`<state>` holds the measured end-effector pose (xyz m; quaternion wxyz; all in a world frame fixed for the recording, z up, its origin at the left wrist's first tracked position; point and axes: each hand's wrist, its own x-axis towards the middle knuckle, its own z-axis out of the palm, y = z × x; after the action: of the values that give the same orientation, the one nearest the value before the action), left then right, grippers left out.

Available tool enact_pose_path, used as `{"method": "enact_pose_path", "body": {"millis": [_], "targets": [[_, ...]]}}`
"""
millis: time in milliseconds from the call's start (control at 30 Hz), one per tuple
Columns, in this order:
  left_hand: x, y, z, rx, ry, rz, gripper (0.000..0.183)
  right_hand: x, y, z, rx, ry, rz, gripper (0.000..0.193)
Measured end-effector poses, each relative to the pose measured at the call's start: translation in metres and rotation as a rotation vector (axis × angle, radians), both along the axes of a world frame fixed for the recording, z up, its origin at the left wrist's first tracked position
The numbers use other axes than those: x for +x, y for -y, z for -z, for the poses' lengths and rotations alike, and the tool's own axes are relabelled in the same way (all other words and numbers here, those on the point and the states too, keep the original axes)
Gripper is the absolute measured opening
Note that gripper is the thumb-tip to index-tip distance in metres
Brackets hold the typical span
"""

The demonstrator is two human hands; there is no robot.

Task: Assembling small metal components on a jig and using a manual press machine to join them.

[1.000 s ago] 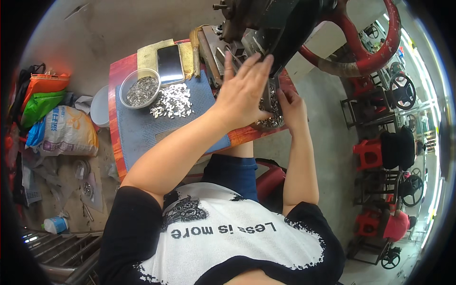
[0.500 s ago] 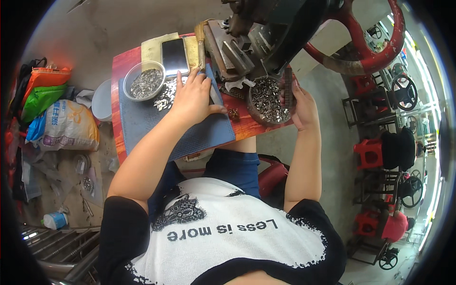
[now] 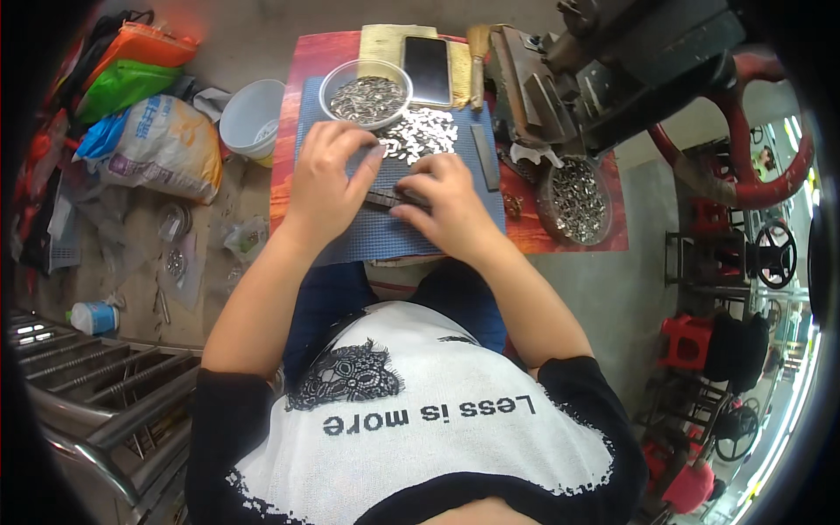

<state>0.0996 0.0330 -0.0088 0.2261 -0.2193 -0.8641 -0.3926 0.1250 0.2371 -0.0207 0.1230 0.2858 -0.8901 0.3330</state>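
My right hand [image 3: 448,208] grips a dark slotted bar [image 3: 381,200] low over the blue mat [image 3: 350,241]; its fingers cover the bar's right end. Left of it is my left hand [image 3: 328,175], thumb and forefinger drawn together at the edge of a pile of small shiny metal pieces [image 3: 429,133]. Whatever lies between those fingertips is too small to make out. Just beyond the left hand stands a clear round tub [image 3: 366,94] of thin metal pieces. A second round tub [image 3: 576,201], full of small metal parts, sits at the right of the red table.
A phone [image 3: 427,70] and a brush [image 3: 477,66] lie at the back. The flat grey bar [image 3: 485,157] rests on the mat's right side. A hand press with a red wheel [image 3: 744,140] rises at right. A white bucket [image 3: 252,118] and bags [image 3: 166,144] stand at left.
My right hand has brought the slotted bar left from the right tub to the mat. My left hand has moved to the pile's near-left edge. The view has shifted rightward.
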Motion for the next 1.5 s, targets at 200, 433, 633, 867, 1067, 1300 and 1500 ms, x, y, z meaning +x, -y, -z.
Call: {"method": "enact_pose_path", "body": {"millis": [200, 433, 633, 867, 1067, 1300, 1500], "targets": [[0.023, 0.008, 0.017, -0.154, 0.267, 0.152, 0.026, -0.029, -0.022, -0.003, 0.002, -0.103, 0.215, 0.017], [0.013, -0.008, 0.017, -0.023, 0.234, 0.125, 0.02, -0.037, -0.015, 0.001, 0.128, -0.031, 0.202, 0.011], [-0.014, -0.037, 0.016, -0.21, 0.125, 0.08, 0.016, -0.029, -0.027, 0.0, 0.111, -0.109, 0.148, 0.014], [-0.014, -0.041, 0.019, -0.299, 0.098, 0.068, 0.015, 0.007, -0.04, -0.02, 0.201, 0.04, -0.014, 0.016], [-0.007, -0.026, 0.006, -0.072, 0.244, 0.101, 0.012, 0.007, -0.04, -0.022, 0.133, 0.166, 0.013, 0.013], [0.001, 0.001, 0.006, 0.182, 0.481, 0.129, 0.013, -0.012, -0.027, -0.014, 0.062, 0.143, 0.269, 0.013], [0.007, 0.012, 0.004, 0.194, 0.625, 0.165, 0.012, -0.024, -0.023, -0.003, 0.141, 0.067, 0.263, 0.012]]}}
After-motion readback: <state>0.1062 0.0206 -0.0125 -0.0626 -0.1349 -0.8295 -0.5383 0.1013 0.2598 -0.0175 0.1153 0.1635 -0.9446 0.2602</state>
